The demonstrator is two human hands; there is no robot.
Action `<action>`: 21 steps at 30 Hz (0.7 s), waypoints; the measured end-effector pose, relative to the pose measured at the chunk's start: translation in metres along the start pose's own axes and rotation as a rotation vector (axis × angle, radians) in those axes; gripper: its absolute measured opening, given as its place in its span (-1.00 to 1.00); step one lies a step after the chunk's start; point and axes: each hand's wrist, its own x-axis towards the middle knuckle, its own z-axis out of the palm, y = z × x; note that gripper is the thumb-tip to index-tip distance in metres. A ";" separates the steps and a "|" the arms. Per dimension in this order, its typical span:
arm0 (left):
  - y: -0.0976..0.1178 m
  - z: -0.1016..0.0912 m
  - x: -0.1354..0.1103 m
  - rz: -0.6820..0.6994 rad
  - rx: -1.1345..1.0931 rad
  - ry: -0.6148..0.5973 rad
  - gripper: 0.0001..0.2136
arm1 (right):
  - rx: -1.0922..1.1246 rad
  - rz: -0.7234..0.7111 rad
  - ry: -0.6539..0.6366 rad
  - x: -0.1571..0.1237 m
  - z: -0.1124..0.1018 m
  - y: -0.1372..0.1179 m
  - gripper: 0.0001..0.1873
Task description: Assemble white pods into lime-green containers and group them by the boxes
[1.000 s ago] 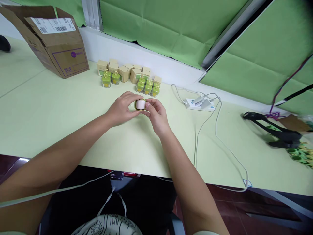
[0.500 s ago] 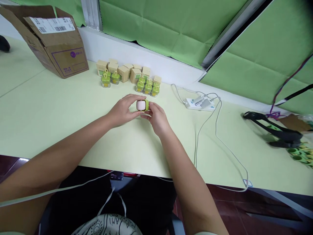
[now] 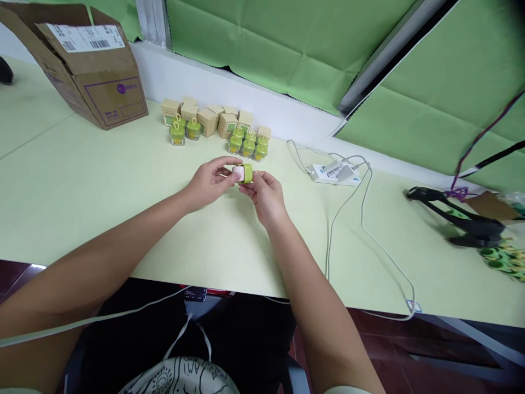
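Note:
A small green-lidded jar (image 3: 248, 173), its pale pinkish-white end pointing left, is held between my two hands above the table. My left hand (image 3: 210, 183) is closed around the pale end, with the thumb on the near side and the index finger along the far side. From the right, my right hand (image 3: 267, 198) pinches the green end with its fingertips, which partly hide it. Just beyond stand several similar clear jars with green looped lids (image 3: 248, 146), and a smaller group of these jars (image 3: 178, 134) stands to their left.
Small cardboard boxes (image 3: 208, 121) line the wall behind the jars. At the back left stands a large open carton (image 3: 110, 98). A power strip (image 3: 334, 174) with trailing white cables lies right of the hands. A black stand-like object (image 3: 459, 216) and green pieces (image 3: 502, 257) are far right.
The jar has turned so more of its green side shows. My left thumb has moved up onto the pale end, and the left fingers have curled in. The right hand keeps its pinch.

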 end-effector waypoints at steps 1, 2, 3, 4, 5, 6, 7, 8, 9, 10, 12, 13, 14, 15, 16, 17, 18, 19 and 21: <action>0.000 0.000 0.001 -0.019 -0.036 0.001 -0.64 | 0.005 -0.004 0.007 0.001 -0.001 0.000 -0.76; -0.001 -0.001 0.001 -0.033 -0.066 0.000 -0.66 | 0.009 -0.010 0.017 0.001 -0.001 0.000 -0.76; -0.001 -0.001 0.002 -0.045 -0.091 0.003 -0.68 | 0.010 -0.019 0.029 0.001 -0.001 0.000 -0.77; -0.001 -0.002 0.002 -0.057 -0.105 0.011 -0.68 | 0.008 -0.029 0.038 0.001 -0.002 0.001 -0.79; 0.000 -0.002 0.002 -0.071 -0.106 0.021 -0.68 | 0.004 -0.038 0.042 0.001 -0.001 0.001 -0.81; 0.000 -0.002 0.002 -0.085 -0.096 0.026 -0.66 | 0.000 -0.046 0.042 0.001 -0.001 0.002 -0.82; 0.000 -0.001 0.002 -0.094 -0.077 0.027 -0.65 | -0.003 -0.048 0.037 0.001 -0.001 0.002 -0.83; 0.000 -0.001 0.002 -0.095 -0.053 0.026 -0.65 | -0.004 -0.043 0.026 0.001 0.000 0.003 -0.83; 0.000 -0.002 0.002 -0.086 -0.025 0.025 -0.67 | -0.001 -0.036 0.020 0.002 0.000 0.004 -0.82; -0.001 -0.003 0.002 -0.071 0.001 0.025 -0.70 | 0.004 -0.031 0.022 0.002 0.000 0.004 -0.81; -0.004 -0.007 0.005 -0.039 0.048 0.052 -0.76 | 0.021 -0.033 0.048 0.002 0.000 0.003 -0.79; -0.006 -0.011 0.006 -0.026 0.082 0.087 -0.77 | 0.030 -0.040 0.063 0.002 -0.001 0.003 -0.80; -0.008 -0.015 0.008 -0.015 0.127 0.135 -0.77 | 0.038 -0.048 0.076 0.002 -0.001 0.002 -0.80; -0.010 -0.021 0.011 0.000 0.184 0.195 -0.77 | 0.042 -0.055 0.085 0.002 -0.001 0.001 -0.81; -0.013 -0.026 0.013 0.016 0.265 0.247 -0.77 | 0.043 -0.059 0.093 0.002 -0.002 0.000 -0.81; -0.016 -0.032 0.015 0.025 0.353 0.289 -0.75 | 0.042 -0.061 0.100 0.002 -0.002 -0.001 -0.81; -0.018 -0.037 0.017 0.025 0.438 0.307 -0.71 | 0.038 -0.063 0.109 0.002 -0.002 -0.002 -0.81; -0.021 -0.041 0.018 0.016 0.516 0.299 -0.65 | 0.032 -0.065 0.119 0.002 -0.002 -0.002 -0.81; -0.028 -0.047 0.020 -0.019 0.641 0.241 -0.50 | 0.004 -0.077 0.137 0.002 -0.001 -0.002 -0.82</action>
